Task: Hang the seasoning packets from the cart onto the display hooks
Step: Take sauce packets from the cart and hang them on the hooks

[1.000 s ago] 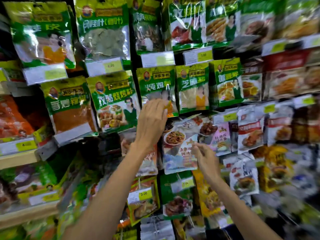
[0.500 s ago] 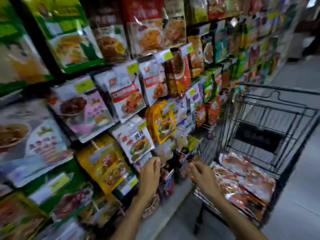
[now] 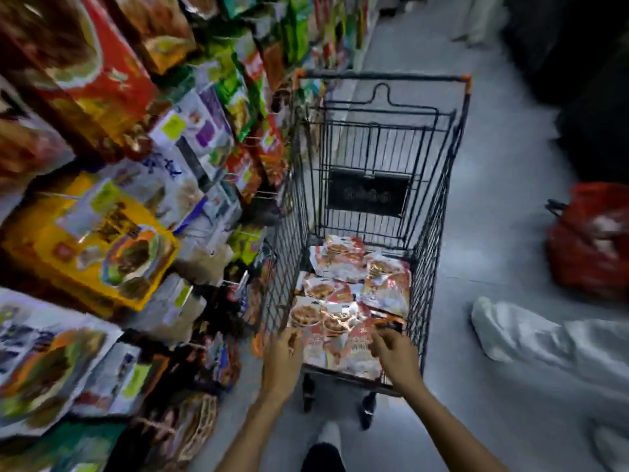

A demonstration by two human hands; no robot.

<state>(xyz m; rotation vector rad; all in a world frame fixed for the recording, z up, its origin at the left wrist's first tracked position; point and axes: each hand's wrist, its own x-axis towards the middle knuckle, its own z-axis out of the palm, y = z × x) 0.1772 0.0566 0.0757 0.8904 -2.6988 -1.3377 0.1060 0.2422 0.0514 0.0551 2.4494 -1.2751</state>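
Note:
Several red and white seasoning packets (image 3: 350, 291) lie in a heap inside the black wire cart (image 3: 439, 212). My left hand (image 3: 280, 361) hovers over the cart's near left corner, fingers loosely curled, holding nothing I can see. My right hand (image 3: 394, 352) is over the near right side of the heap, its fingertips at the edge of a dark red packet (image 3: 388, 323); blur hides whether it grips it. The display rack (image 3: 143, 199) of hanging packets fills the left side, heavily blurred.
A red bag (image 3: 592, 243) sits on the grey floor to the right of the cart. A white sack (image 3: 544, 338) lies nearer me on the right. My dark shoe (image 3: 321, 456) shows below the cart. Woven baskets (image 3: 190, 427) stand at the rack's foot.
My view has swung from the display rack down and right to the cart. Both hands dropped from the hanging packets to the packets in the cart.

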